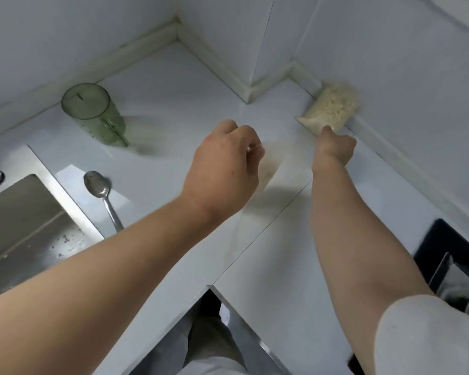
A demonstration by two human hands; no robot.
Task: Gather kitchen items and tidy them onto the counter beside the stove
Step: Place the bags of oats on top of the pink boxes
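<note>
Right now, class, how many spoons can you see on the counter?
1. The spoon lies beside the sink, bowl pointing toward the green cup; the left forearm covers its handle end. Another could be hidden under the arms.

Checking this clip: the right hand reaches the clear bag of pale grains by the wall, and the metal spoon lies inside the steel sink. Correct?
Not quite. In the head view the metal spoon lies on the white counter beside the steel sink, not inside it. The right hand does reach the clear bag of pale grains by the wall.
</note>
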